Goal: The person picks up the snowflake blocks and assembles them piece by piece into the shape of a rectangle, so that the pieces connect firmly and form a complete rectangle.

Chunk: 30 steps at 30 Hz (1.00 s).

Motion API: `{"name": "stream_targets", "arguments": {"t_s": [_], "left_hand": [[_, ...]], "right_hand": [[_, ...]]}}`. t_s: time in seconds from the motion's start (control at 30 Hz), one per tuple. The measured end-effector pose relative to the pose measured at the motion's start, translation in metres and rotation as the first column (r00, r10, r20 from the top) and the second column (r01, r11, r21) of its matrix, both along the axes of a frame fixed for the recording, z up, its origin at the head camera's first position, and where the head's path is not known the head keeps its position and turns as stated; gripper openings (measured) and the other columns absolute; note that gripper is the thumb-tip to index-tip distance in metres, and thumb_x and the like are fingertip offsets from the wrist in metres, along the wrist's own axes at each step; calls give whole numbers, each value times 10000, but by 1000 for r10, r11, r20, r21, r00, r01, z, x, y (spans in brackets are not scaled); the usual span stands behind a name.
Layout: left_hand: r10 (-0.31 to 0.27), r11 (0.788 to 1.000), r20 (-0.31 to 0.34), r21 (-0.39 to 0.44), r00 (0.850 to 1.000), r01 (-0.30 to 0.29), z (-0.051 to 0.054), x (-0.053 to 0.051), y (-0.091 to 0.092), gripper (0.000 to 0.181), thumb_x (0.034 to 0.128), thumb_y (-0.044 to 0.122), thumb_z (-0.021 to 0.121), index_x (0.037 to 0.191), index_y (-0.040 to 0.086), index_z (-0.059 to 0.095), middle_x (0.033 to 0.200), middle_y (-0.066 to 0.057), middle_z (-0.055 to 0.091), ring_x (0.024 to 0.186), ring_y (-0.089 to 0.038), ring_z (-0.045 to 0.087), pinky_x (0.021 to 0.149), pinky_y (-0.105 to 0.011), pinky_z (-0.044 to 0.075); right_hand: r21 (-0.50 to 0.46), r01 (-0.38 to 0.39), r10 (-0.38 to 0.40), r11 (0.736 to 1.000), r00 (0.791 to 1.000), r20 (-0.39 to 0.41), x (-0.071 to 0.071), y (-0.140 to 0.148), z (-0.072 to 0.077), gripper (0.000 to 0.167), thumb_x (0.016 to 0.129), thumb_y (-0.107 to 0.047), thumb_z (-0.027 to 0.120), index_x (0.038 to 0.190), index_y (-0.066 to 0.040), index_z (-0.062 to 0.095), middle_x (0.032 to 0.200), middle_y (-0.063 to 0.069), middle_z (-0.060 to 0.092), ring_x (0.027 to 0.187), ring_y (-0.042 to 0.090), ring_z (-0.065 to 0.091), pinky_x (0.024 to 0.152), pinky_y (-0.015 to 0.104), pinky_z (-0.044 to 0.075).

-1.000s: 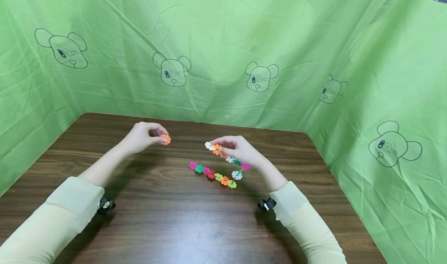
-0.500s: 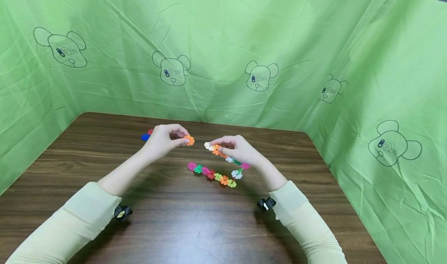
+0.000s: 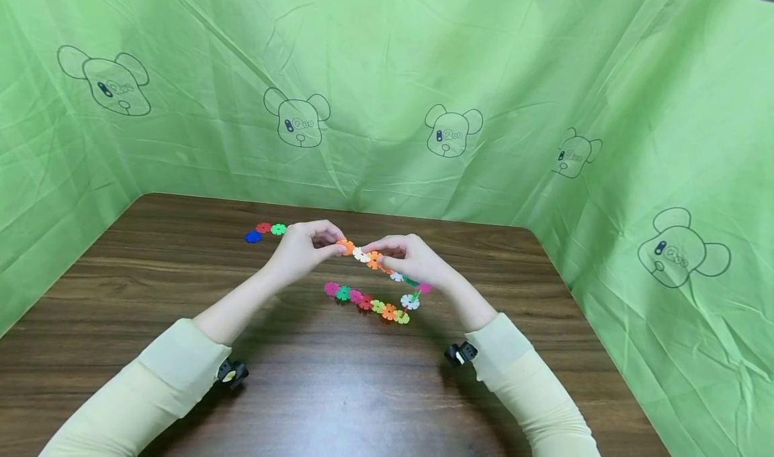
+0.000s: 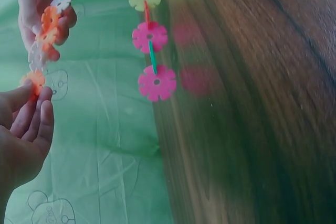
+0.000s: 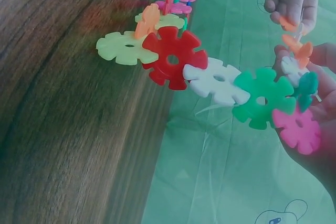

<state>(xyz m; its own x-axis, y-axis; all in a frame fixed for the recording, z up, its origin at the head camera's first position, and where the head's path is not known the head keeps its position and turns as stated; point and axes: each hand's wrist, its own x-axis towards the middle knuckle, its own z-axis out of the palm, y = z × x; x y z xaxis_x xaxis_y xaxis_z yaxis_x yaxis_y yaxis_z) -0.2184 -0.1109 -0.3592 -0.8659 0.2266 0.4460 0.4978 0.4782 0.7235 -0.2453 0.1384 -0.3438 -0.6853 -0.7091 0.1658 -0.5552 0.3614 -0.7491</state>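
My left hand (image 3: 305, 247) pinches an orange notched flower-shaped plastic disc (image 3: 347, 247) between thumb and fingers. That disc meets the white disc (image 3: 360, 255) at the end of a chain of interlocked flower discs (image 3: 365, 302); whether their slots are joined I cannot tell. My right hand (image 3: 414, 261) grips the chain near that end, by an orange disc (image 3: 374, 261). From there the chain bends round and runs back left below the hands, ending in a pink disc (image 4: 157, 83). The right wrist view shows red (image 5: 175, 57), white and green discs slotted edge to edge.
Loose blue (image 3: 252, 237), red (image 3: 263, 228) and green (image 3: 278, 229) discs lie on the brown wooden table (image 3: 338, 383), left of the left hand. Green cloth (image 3: 375, 54) with printed mouse-like heads hangs behind and at the sides. Black wrist cameras (image 3: 232, 374) sit at both cuffs.
My left hand has moved right with the orange disc, up to the chain's white end disc. Its move uncovered the loose discs behind it. The right hand has stayed nearly still.
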Motion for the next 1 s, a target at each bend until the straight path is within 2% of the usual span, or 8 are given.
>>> {"name": "stream_targets", "arguments": {"t_s": [0.13,0.23,0.37,0.53,0.7,0.8,0.97,1.0], "left_hand": [[-7,1000,-10,15,1000,7,-2,0,2,125,794,203,764,870,141,688,799,18,701,736,-94,649,649,-284,535],[-6,1000,-13,21,1000,6,-4,0,3,120,787,200,770,863,151,692,791,31,701,728,-80,647,646,-296,537],[-1,999,-12,35,1000,2,-6,1,7,120,776,203,779,857,158,703,784,39,706,718,-72,650,643,-312,540],[13,997,2,75,1000,-13,-6,3,12,113,767,192,785,845,143,719,760,21,713,671,-88,653,583,-251,529],[4,994,19,112,1000,-7,-6,4,14,100,761,175,788,830,125,735,746,0,719,628,-115,659,542,-243,527],[-7,991,30,131,1000,3,-7,4,15,111,767,184,782,838,107,744,749,-18,724,629,-149,673,542,-242,531],[-17,984,81,179,997,2,-9,5,15,133,788,191,765,851,75,745,741,-52,722,654,-254,684,562,-276,547],[-17,981,92,192,996,-1,-10,5,16,130,789,184,764,850,70,744,738,-59,720,656,-273,681,565,-283,548]], "right_hand": [[-11,-5,5,1000,1000,1,4,-3,4,304,885,-54,592,1154,-163,680,947,21,699,625,94,533,548,217,433],[-25,6,-6,1000,1000,-22,4,-7,2,254,859,-140,693,1112,-163,699,888,-21,713,595,95,528,516,219,429],[-15,64,-65,998,994,-84,4,-11,-1,271,782,-236,782,1041,-179,728,784,-70,711,537,97,508,461,219,399],[-8,117,-117,993,990,-83,9,-14,3,224,795,-161,767,1013,-123,739,802,13,721,537,81,535,465,191,400],[-20,88,-89,996,994,-58,24,-16,18,212,827,-61,718,1031,-4,714,857,124,708,544,106,560,467,180,405],[-23,72,-73,997,996,-48,28,-16,22,209,842,-51,698,1039,19,705,856,137,701,542,161,556,466,174,397],[-39,60,-61,997,998,-34,20,-14,10,205,854,-65,689,1046,3,707,834,129,693,595,275,599,457,176,377],[-46,58,-60,997,998,-33,17,-13,7,202,852,-74,693,1042,-9,712,831,119,692,599,264,600,457,177,375]]}}
